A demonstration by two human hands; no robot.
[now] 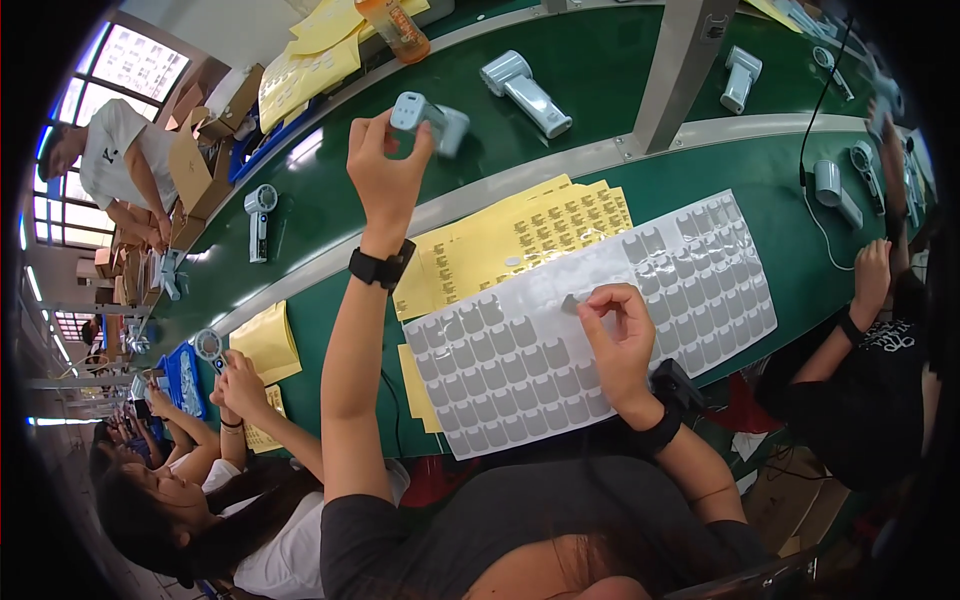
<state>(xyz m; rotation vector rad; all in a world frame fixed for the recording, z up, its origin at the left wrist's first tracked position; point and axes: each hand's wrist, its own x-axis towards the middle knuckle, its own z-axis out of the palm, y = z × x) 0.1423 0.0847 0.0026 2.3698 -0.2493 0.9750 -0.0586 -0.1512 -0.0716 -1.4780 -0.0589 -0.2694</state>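
My left hand (388,170) is raised over the green conveyor belt, its thumb and fingers closed round the end of a pale grey handheld fan (445,128), which looks slightly blurred. Over a white sheet of grey stickers (480,348), my right hand (620,345) pinches one small grey sticker (571,304) between thumb and forefinger. The sheet has a bare patch near that hand, with rows of stickers on either side. Under its far edge lie yellow sheets (470,250) with small dark printed labels.
More handheld fans lie on the belt, one ahead (527,95) and one to the left (260,222). A metal post (685,75) rises from the belt's edge. Co-workers sit on both sides; the left one holds a fan (208,346). An orange bottle (396,30) stands at the back.
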